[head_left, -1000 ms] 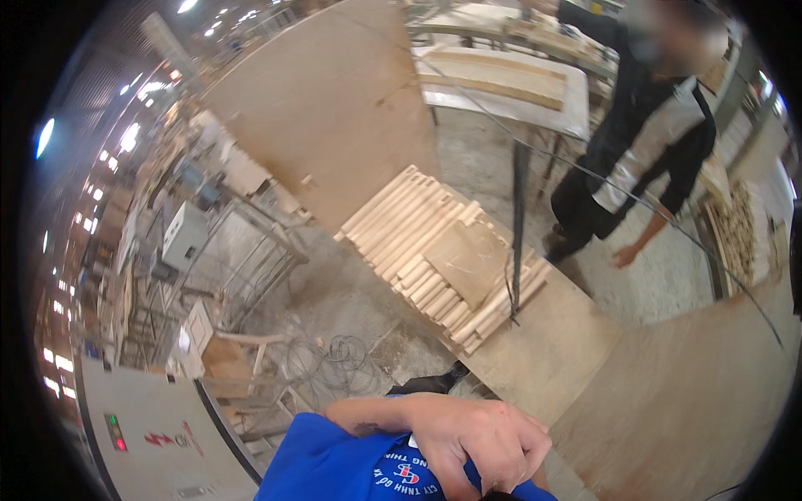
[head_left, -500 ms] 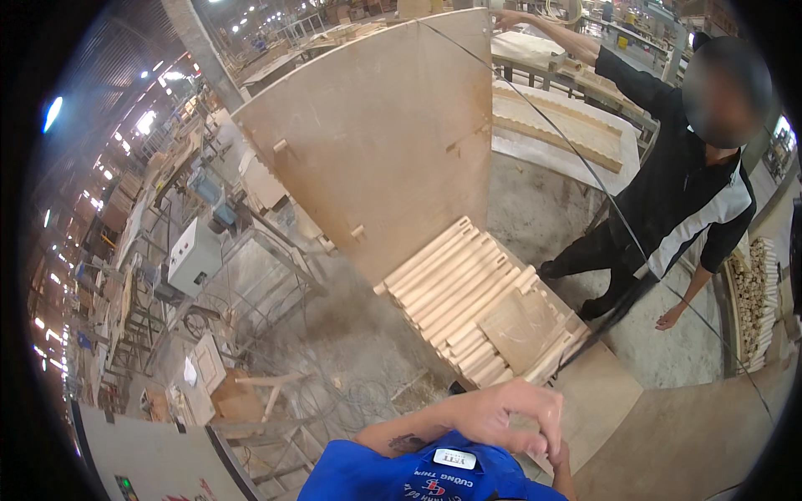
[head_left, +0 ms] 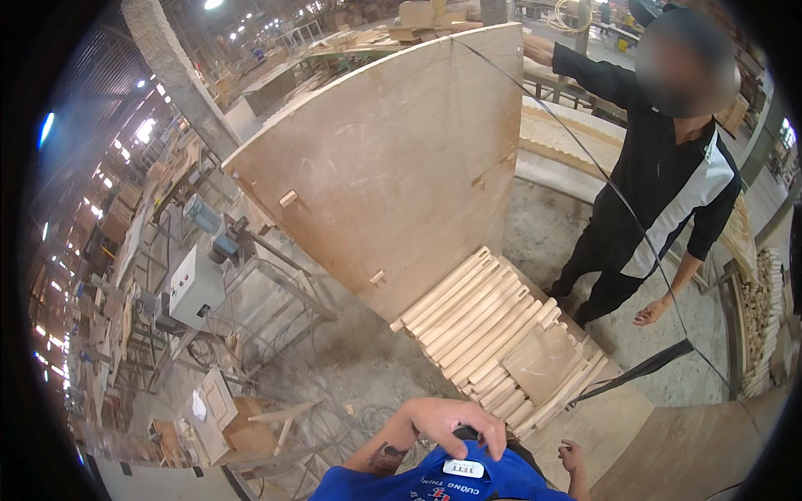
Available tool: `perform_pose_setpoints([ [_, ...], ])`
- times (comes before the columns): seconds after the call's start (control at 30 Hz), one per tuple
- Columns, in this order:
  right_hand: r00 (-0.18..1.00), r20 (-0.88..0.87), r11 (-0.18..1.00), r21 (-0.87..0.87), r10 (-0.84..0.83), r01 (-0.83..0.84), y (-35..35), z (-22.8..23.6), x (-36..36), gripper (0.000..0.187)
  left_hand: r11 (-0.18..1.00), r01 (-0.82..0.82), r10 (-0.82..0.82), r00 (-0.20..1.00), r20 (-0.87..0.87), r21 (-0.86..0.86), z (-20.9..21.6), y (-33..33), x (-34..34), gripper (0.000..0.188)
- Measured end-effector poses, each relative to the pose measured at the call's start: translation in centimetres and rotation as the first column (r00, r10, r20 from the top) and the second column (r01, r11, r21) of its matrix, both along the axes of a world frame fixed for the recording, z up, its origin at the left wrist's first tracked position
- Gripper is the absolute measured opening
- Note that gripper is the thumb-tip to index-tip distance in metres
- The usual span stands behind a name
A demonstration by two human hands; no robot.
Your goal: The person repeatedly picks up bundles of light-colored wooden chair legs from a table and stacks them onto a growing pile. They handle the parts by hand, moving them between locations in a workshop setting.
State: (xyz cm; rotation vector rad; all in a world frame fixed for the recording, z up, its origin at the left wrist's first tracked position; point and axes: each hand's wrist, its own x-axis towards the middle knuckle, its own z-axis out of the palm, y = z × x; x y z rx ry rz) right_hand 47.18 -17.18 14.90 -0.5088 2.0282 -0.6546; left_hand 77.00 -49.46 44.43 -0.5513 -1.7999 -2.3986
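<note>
My left hand [head_left: 458, 424] is raised in front of my chest, its fingers bent loosely and apart, with nothing visible in it. To the right and lower, my right hand [head_left: 571, 457] has its fingers half curled and apart, also with nothing visible in it. Ahead of both hands lies a layered stack of pale wooden rails [head_left: 480, 321], some with slots near their ends. A small square board [head_left: 539, 361] rests on the near part. Behind the rails, a large wooden panel [head_left: 393, 159] stands tilted upright. A dark strap [head_left: 639, 369] extends right from the stack's near end.
A co-worker in black and white [head_left: 660, 184] stands at the right, one arm stretched to the panel's top edge. A thin black line [head_left: 597, 163] crosses the view diagonally. Left are a grey control box [head_left: 196, 285] and metal frames. Bundled wood pieces [head_left: 758, 326] stand far right.
My hands, close together before, are now apart: the left has moved left, and the right hand shows separately. The view has shifted, and the dark strap now sticks out farther right.
</note>
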Motion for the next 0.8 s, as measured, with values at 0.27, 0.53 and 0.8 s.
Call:
perform_pose_setpoints([
  [0.27, 0.999, 0.029, 0.995, 0.090, 0.045, -0.047, -1.2, 0.1, -1.6, 0.041, 0.998, 0.058, -0.057, 0.994, 0.098, -0.004, 1.9, -1.6, 1.5, 0.039],
  [0.53, 0.978, 0.009, 0.978, 0.023, 0.207, -0.208, -2.7, -1.5, -2.3, 0.044, 0.996, 0.064, -0.058, 0.993, 0.104, -0.056, 2.8, -2.6, 0.2, 0.034],
  [0.8, 0.991, 0.039, 0.991, 0.030, 0.131, -0.132, -2.9, -0.7, -3.3, 0.042, 0.998, 0.045, -0.041, 0.993, 0.110, -0.041, 2.4, -2.9, -0.2, 0.031],
])
